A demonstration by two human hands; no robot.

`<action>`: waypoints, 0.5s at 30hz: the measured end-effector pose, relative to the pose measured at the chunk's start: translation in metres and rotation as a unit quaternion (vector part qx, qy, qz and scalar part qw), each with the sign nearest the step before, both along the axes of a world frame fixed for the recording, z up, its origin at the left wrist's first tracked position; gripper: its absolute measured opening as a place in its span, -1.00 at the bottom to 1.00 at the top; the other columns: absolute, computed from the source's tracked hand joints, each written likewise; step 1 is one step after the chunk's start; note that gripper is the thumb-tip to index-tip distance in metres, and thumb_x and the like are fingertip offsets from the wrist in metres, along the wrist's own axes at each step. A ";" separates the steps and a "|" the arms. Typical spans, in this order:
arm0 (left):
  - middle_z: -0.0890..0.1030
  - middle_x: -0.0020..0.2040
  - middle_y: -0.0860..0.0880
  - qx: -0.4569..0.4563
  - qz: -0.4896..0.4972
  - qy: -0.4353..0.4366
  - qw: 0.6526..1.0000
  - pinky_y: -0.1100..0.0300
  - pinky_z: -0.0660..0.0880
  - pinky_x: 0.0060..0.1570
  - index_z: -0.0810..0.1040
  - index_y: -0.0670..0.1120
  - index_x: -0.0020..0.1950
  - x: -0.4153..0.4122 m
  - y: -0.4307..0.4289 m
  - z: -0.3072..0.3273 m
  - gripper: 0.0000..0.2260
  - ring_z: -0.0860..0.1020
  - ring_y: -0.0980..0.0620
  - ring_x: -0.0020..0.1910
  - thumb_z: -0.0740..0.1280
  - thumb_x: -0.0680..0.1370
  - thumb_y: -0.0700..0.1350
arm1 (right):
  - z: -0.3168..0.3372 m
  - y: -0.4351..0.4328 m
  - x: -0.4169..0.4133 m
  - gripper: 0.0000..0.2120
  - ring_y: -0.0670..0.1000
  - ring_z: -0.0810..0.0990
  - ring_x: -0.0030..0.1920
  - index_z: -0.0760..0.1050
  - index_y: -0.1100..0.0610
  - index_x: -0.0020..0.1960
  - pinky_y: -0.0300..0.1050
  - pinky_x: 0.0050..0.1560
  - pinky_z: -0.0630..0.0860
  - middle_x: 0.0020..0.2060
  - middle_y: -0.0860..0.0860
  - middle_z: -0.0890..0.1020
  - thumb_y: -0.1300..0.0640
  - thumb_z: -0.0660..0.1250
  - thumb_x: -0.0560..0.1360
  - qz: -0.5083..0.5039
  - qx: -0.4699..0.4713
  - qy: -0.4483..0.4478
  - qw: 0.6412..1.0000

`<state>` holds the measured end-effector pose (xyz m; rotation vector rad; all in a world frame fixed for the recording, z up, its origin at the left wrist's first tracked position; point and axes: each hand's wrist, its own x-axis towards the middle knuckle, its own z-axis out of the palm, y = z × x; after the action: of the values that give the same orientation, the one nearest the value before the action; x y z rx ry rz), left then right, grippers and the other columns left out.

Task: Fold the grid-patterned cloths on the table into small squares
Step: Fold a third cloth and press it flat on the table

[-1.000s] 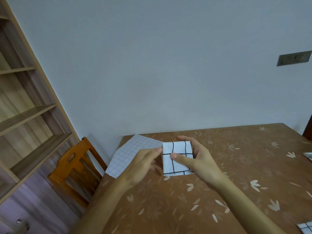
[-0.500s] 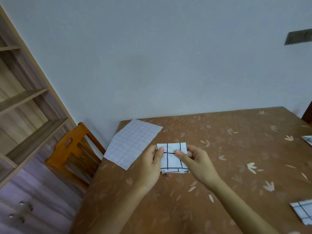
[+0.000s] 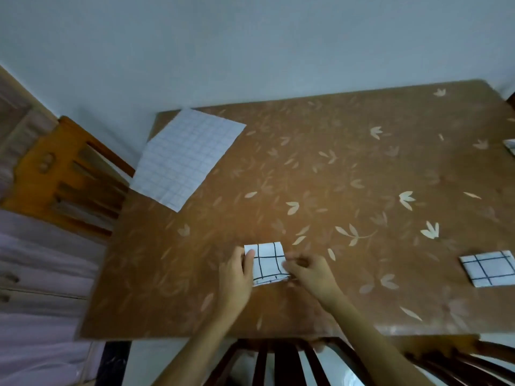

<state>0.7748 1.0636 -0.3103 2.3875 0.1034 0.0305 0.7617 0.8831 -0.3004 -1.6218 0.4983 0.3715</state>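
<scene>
A small folded white cloth with bold black grid lines lies on the brown table near its front edge. My left hand holds its left edge, thumb on top. My right hand pinches its right edge with curled fingers. A second folded bold-grid cloth lies at the right. A larger cloth with a fine pale grid lies spread flat at the table's far left corner, hanging slightly over the edge.
An orange wooden chair stands at the table's left. A dark chair back sits just below the front edge. Part of another white item shows at the far right edge. A wall runs behind the table.
The view has tilted down. Both hands have brought the small folded cloth toward the front edge and down onto the table, still holding its two sides.
</scene>
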 end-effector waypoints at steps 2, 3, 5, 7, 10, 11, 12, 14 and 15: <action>0.57 -0.32 0.05 -0.010 0.009 0.039 0.999 0.27 0.35 -0.41 0.47 -0.09 -0.03 -0.006 0.000 -0.019 -0.89 0.54 0.09 -0.38 0.31 0.64 -0.07 | -0.034 -0.001 -0.005 -0.90 -0.07 0.69 -0.27 0.63 0.13 -0.02 -0.11 -0.19 0.66 -0.24 -0.02 0.71 0.23 0.46 0.48 0.019 -0.061 0.013 0.998; 0.56 -0.29 0.09 -0.014 0.012 0.052 0.998 0.37 0.38 -0.39 0.47 -0.05 0.07 -0.008 0.000 -0.027 -0.91 0.51 0.20 -0.37 0.35 0.62 -0.10 | -0.047 0.000 -0.006 -0.89 -0.07 0.69 -0.20 0.62 0.09 -0.02 -0.15 -0.13 0.63 -0.22 -0.05 0.71 0.19 0.48 0.46 0.028 -0.097 0.015 0.995; 0.57 -0.19 0.10 -0.018 0.007 0.074 0.997 0.44 0.46 -0.22 0.44 -0.03 0.27 -0.008 0.001 -0.045 -0.73 0.53 0.21 -0.26 0.39 0.59 -0.13 | -0.064 0.001 -0.007 -0.86 -0.11 0.67 -0.14 0.59 0.06 -0.01 -0.27 -0.15 0.53 -0.19 -0.09 0.69 0.12 0.49 0.46 0.030 -0.137 0.023 0.990; 0.59 -0.02 0.06 0.010 -0.033 0.091 0.995 0.22 0.53 -0.03 0.43 -0.03 0.36 -0.007 0.003 -0.064 -0.66 0.59 0.05 -0.05 0.36 0.60 -0.10 | -0.078 0.004 -0.006 -0.86 -0.11 0.63 -0.16 0.55 0.06 0.00 -0.30 -0.17 0.46 -0.19 -0.10 0.66 0.10 0.47 0.48 0.044 -0.159 0.026 0.986; 0.50 0.31 -0.03 0.166 -0.129 0.074 0.975 0.03 0.54 0.10 0.47 -0.04 0.37 -0.007 -0.002 -0.081 -0.63 0.52 -0.07 0.26 0.35 0.56 -0.14 | -0.091 0.013 -0.007 -0.89 0.00 0.63 -0.13 0.55 0.09 0.00 -0.21 -0.17 0.47 -0.16 -0.04 0.65 0.09 0.41 0.52 0.092 -0.241 -0.012 0.966; 0.49 0.37 -0.09 0.211 -0.169 0.053 0.961 0.01 0.55 0.13 0.51 -0.07 0.35 -0.008 -0.003 -0.083 -0.57 0.51 -0.12 0.30 0.41 0.48 -0.19 | -0.095 0.016 -0.007 -0.90 0.06 0.62 -0.10 0.56 0.10 0.00 -0.13 -0.17 0.51 -0.11 0.01 0.64 0.11 0.40 0.51 0.114 -0.304 -0.047 0.945; 0.50 0.40 -0.14 0.234 -0.210 0.034 0.949 -0.01 0.55 0.16 0.54 -0.11 0.33 -0.010 -0.004 -0.086 -0.49 0.50 -0.16 0.33 0.47 0.38 -0.23 | -0.100 0.020 -0.008 -0.87 0.12 0.59 -0.06 0.57 0.13 0.03 -0.05 -0.14 0.54 -0.03 0.06 0.61 0.15 0.41 0.49 0.140 -0.371 -0.089 0.914; 0.49 0.44 -0.17 0.260 -0.284 0.020 0.923 -0.03 0.52 0.27 0.54 -0.15 0.36 -0.012 -0.002 -0.095 -0.32 0.45 -0.14 0.42 0.55 0.23 -0.26 | -0.107 0.024 -0.007 -0.70 0.21 0.56 0.09 0.56 0.18 0.17 0.04 0.02 0.57 0.18 0.15 0.56 0.23 0.42 0.44 0.178 -0.445 -0.155 0.864; 0.47 0.46 -0.15 0.271 -0.306 0.029 0.912 -0.05 0.50 0.31 0.51 -0.16 0.40 -0.013 0.000 -0.098 -0.28 0.42 -0.11 0.46 0.57 0.23 -0.24 | -0.109 0.025 -0.006 -0.60 0.22 0.54 0.23 0.53 0.20 0.28 0.06 0.13 0.55 0.31 0.17 0.52 0.25 0.40 0.44 0.204 -0.450 -0.174 0.852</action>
<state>0.7617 1.0634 -0.4086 2.8603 -0.7178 -0.3496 0.7561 0.9086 -0.4097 -2.6642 0.0066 0.1339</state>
